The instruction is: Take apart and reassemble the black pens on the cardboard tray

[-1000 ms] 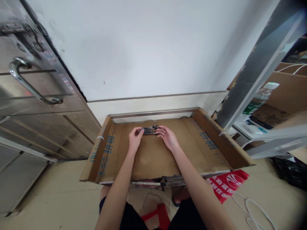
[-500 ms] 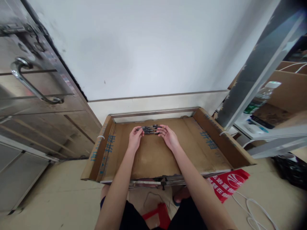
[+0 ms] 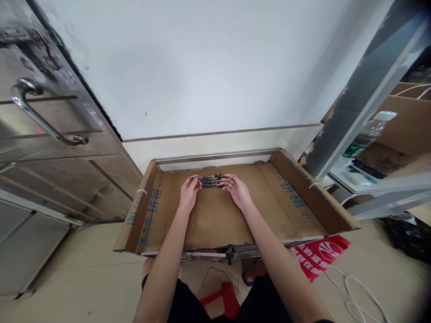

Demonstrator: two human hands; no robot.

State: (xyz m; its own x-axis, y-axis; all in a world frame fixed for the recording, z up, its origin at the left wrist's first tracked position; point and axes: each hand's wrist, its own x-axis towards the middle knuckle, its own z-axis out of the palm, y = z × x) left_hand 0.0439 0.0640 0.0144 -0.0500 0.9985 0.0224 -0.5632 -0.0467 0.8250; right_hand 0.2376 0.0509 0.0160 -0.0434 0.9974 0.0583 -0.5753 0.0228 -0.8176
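- The left hand (image 3: 187, 194) has its grip closed on the left end of a bundle of dark sticks (image 3: 209, 180), thumb and fingertips pinching it from both sides.
- The right hand (image 3: 239, 193) has its grip closed on the bundle's right end. The fingertips curl onto it, and the thumb is mostly hidden behind them.
- The bundle spans the gap between the two grips. It lies roughly level and appears to sit just above the cardboard sheet (image 3: 215, 224) that lines the table (image 3: 215, 157). Whether it touches the sheet cannot be told from here.
- The sticks are too small and dark to identify. Several thin ones lie side by side, and their ends look slightly uneven at the left grip.
- Judging from this hold, even pressure from both grips matters most, since a slack pinch on either end would likely let the inner sticks slide out.
- Pushing the two grips gently toward each other along the bundle's length should square the ends. Twisting one grip against the other would probably fan the sticks apart.
- Working low over the sheet below the grips seems wise. Its raised cardboard sides, left and right of the grips, would likely stop a dropped stick.
- Beyond the grips stands a white wall (image 3: 208, 67). Well to the right of the right grip a water bottle (image 3: 370, 130) sits on a shelf, and on the near side, under the arms, is a red stool (image 3: 224, 299).
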